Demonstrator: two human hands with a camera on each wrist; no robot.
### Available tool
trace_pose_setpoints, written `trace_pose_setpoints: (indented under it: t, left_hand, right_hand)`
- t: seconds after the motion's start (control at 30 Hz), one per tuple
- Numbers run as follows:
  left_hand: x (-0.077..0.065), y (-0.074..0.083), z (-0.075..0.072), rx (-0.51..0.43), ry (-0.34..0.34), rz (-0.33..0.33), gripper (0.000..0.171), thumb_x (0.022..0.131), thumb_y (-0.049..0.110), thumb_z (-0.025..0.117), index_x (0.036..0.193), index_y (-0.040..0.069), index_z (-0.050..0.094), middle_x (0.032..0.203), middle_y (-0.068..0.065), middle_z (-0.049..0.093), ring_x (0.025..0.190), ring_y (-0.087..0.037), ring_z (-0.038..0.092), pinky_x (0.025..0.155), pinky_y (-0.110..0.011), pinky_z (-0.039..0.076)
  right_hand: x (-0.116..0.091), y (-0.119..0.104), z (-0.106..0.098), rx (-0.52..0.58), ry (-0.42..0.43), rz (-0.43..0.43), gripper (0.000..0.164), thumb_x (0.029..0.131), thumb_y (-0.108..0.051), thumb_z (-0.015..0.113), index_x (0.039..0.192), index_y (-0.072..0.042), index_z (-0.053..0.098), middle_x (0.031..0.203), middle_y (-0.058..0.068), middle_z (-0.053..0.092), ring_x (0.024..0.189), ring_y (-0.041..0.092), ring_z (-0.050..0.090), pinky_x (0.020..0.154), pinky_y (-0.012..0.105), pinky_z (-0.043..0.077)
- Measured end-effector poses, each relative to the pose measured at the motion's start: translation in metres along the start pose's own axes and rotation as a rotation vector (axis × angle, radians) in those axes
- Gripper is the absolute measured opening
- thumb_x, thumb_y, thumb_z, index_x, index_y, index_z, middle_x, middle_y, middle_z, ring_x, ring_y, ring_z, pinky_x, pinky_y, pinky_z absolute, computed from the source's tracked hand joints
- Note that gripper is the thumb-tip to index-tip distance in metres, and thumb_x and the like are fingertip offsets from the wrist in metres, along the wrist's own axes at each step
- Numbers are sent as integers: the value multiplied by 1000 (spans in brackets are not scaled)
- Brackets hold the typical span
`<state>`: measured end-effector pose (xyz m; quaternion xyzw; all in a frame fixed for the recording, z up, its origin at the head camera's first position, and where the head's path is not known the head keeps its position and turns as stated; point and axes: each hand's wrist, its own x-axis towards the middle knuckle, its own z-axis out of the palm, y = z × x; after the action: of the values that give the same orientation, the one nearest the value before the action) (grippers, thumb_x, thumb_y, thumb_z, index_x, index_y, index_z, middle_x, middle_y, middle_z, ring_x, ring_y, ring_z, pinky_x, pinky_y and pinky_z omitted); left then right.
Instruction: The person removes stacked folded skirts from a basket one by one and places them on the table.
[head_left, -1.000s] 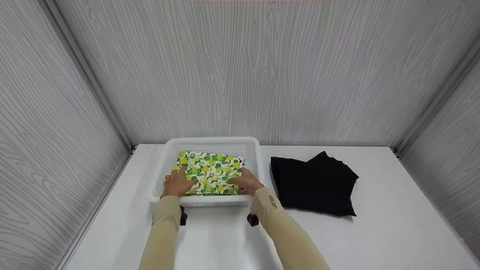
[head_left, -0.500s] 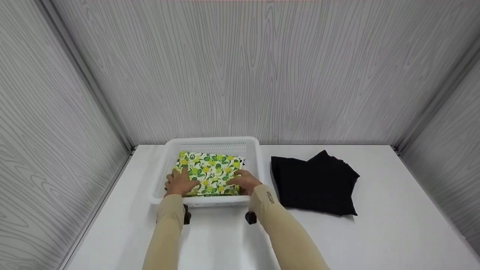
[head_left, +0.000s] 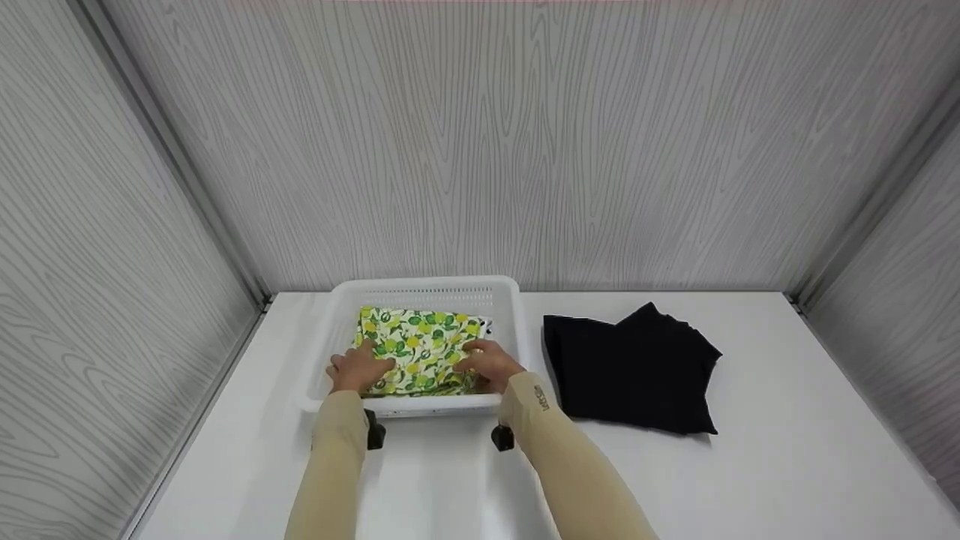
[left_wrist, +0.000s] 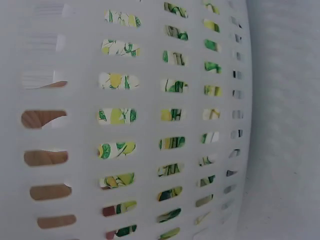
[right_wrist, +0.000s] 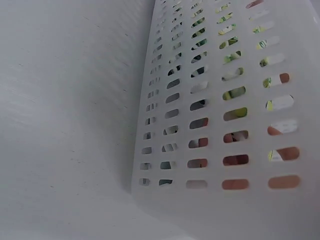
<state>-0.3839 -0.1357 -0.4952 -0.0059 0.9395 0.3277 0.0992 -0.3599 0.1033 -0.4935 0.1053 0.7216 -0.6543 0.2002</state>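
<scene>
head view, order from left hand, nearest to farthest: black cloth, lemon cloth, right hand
1. Lemon cloth: in the basket, right by the left hand.
2. Right hand: at that cloth's right side.
3. Black cloth: on the table, right of the basket.

Left hand [head_left: 358, 370], right hand [head_left: 492, 364] at sides of fruit-print cloth [head_left: 421, 346], inside white basket [head_left: 424, 284]; black cloth [head_left: 630, 369] rightward, on worktop [head_left: 787, 427].

Head view high, downward; wrist views close; basket [head_left: 424, 283] shared.
</scene>
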Motion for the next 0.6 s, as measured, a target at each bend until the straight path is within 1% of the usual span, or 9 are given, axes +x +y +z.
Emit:
trace_pose_setpoints:
  t: [0.1, 0.2, 0.27, 0.33, 0.4, 0.47, 0.5, 0.57, 0.6]
  left_hand:
    - [0, 2, 2, 71, 45, 53, 58, 95, 23, 60, 144, -7, 48, 135, -35, 48, 124, -52, 34, 106, -64, 17]
    - [0, 4, 2, 115, 71, 92, 51, 95, 20, 62, 138, -7, 55, 131, -32, 52, 121, -51, 40, 104, -63, 23]
    - [1, 5, 2, 127, 78, 106, 48, 95, 19, 63, 135, -7, 57, 130, -31, 53, 122, -51, 42, 104, -63, 26]
    - [2, 5, 2, 126, 74, 115, 47, 96, 18, 63, 134, -8, 59, 131, -31, 54, 123, -51, 44, 104, -62, 29]
    - [2, 4, 2, 88, 50, 116, 47, 97, 17, 62, 135, -10, 56, 135, -32, 52, 125, -50, 45, 106, -60, 32]
    - [1, 3, 1, 34, -2, 105, 51, 98, 16, 61, 140, -11, 51, 141, -34, 47, 128, -49, 44, 106, -59, 36]
    - [0, 2, 1, 4, -28, 95, 53, 99, 16, 60, 142, -12, 47, 143, -35, 44, 129, -49, 44, 106, -59, 38]
    - [-2, 0, -1, -51, -81, 67, 58, 100, 17, 57, 147, -12, 39, 147, -37, 39, 132, -48, 44, 105, -58, 40]
    - [-2, 0, -2, -68, -102, 56, 61, 100, 17, 57, 149, -12, 35, 148, -37, 38, 131, -48, 44, 105, -59, 40]
  right_hand:
    - [-1, -1, 0, -3, -1, -10, 57, 93, -5, 69, 147, -2, 48, 128, 17, 52, 66, 18, 34, 64, 35, 40]
    - [-2, -2, 0, 1, 16, -24, 55, 93, -3, 69, 144, 3, 48, 126, 18, 53, 69, 19, 41, 65, 34, 45]
    - [-1, -3, 0, 21, 33, -34, 50, 93, -1, 68, 139, 5, 50, 118, 15, 54, 72, 19, 45, 65, 34, 47]
    - [2, -2, 1, 38, 54, -47, 25, 93, 0, 67, 117, 6, 59, 96, 10, 54, 67, 18, 43, 61, 32, 46]
    - [5, 0, 1, 61, 81, -51, 5, 93, 2, 65, 95, 2, 61, 81, 6, 49, 63, 16, 41, 57, 31, 43]
    - [7, 1, 2, 71, 100, -44, 14, 93, 2, 65, 82, -2, 56, 74, 5, 46, 60, 16, 39, 54, 31, 40]
    - [8, 2, 2, 70, 103, -38, 15, 93, 2, 65, 82, -2, 56, 75, 5, 47, 60, 17, 40, 54, 32, 40]
    - [8, 2, 3, 61, 101, -18, 7, 93, 0, 66, 97, -1, 61, 89, 8, 54, 68, 19, 47, 58, 33, 46]
    - [8, 2, 3, 52, 94, -9, 17, 92, -1, 67, 108, -1, 61, 98, 10, 55, 73, 21, 50, 62, 35, 48]
